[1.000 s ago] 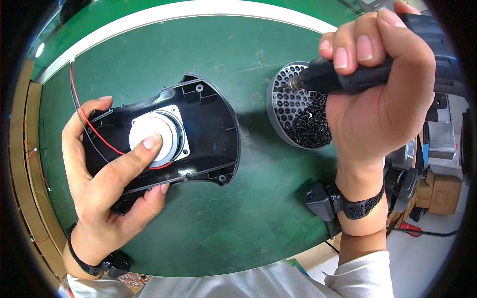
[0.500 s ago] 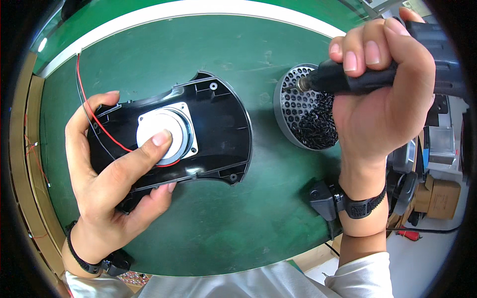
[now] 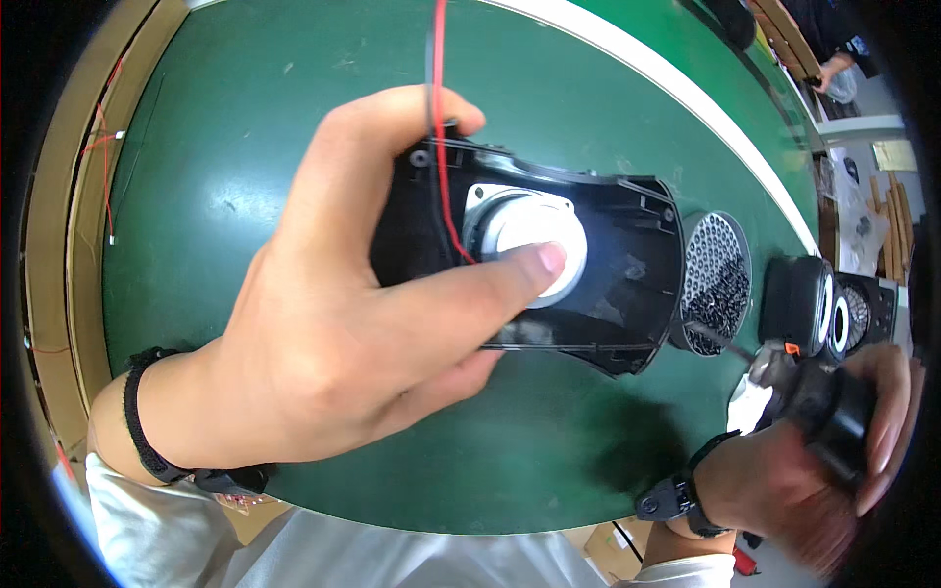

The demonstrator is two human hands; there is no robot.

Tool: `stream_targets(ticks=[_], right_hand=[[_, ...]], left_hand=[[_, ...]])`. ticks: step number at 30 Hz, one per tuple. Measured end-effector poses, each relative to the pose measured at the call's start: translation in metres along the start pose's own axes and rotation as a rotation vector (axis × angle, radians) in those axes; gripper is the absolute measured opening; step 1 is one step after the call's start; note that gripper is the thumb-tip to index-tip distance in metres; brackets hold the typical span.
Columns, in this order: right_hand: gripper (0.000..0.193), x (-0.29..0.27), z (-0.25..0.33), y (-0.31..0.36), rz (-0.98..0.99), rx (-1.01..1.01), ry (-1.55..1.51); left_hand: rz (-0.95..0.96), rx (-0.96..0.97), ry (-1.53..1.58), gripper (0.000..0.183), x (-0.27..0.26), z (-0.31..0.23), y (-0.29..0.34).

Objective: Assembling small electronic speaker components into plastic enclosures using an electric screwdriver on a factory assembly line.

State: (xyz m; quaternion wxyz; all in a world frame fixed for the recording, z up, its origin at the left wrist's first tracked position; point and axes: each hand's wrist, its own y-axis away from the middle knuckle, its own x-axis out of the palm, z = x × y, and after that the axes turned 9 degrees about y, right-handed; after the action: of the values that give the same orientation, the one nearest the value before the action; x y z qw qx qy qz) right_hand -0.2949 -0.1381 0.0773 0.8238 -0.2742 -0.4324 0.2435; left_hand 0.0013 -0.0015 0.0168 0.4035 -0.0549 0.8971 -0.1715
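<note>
My left hand [image 3: 323, 314] grips a black plastic housing [image 3: 627, 265], raised over the green table. Its thumb presses on the round white back of a loudspeaker [image 3: 510, 230] with a square metal flange, seated inside the housing. A red wire [image 3: 440, 118] and a black one run up from the speaker. My right hand [image 3: 784, 490], partly blurred, is wrapped round a black power screwdriver [image 3: 833, 407]. The thin bit points left, its tip beside the housing's lower right edge; touching or apart, I cannot tell. Behind the housing, a round dish [image 3: 720, 235] contains many black screws [image 3: 720, 299].
Cardboard trays [image 3: 88, 225] line the left side, with thin red wires [image 3: 103, 167] over them. At the right stand black speaker cabinets [image 3: 796, 304]. Another person's hand [image 3: 838, 71] shows at the upper right. A white strip [image 3: 676, 83] borders the far table edge.
The screwdriver has left the screw dish and come down to the lower right with its bit toward the housing. My left hand and the housing appear larger and further right; the view has turned.
</note>
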Motion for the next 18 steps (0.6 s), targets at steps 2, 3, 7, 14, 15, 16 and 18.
stream_targets(ticks=[2, 3, 7, 14, 15, 16, 18], right_hand=[[0.021, 0.016, -0.048, 0.0, 0.001, 0.022, 0.009], [0.021, 0.022, -0.046, -0.006, 0.012, 0.041, 0.036], [0.02, 0.038, -0.073, -0.004, 0.057, 0.112, 0.121], [0.019, 0.054, -0.099, 0.008, 0.09, 0.214, 0.276], [0.019, 0.054, -0.096, 0.009, 0.094, 0.227, 0.301], [0.019, 0.055, -0.094, 0.01, 0.099, 0.239, 0.326], [0.018, 0.058, -0.096, 0.011, 0.106, 0.262, 0.378]], left_hand=[[-0.016, 0.046, 0.032, 0.051, 0.005, -0.002, -0.002], [-0.037, 0.03, 0.054, 0.054, 0.006, 0.0, 0.0], [-0.093, 0.042, 0.036, 0.055, 0.009, -0.002, -0.01], [-0.087, 0.01, 0.066, 0.057, 0.013, -0.001, -0.003], [-0.096, 0.012, 0.074, 0.058, 0.014, -0.002, -0.003], [-0.097, 0.01, 0.075, 0.058, 0.015, -0.001, -0.003], [-0.13, 0.051, 0.023, 0.058, 0.017, -0.001, -0.004]])
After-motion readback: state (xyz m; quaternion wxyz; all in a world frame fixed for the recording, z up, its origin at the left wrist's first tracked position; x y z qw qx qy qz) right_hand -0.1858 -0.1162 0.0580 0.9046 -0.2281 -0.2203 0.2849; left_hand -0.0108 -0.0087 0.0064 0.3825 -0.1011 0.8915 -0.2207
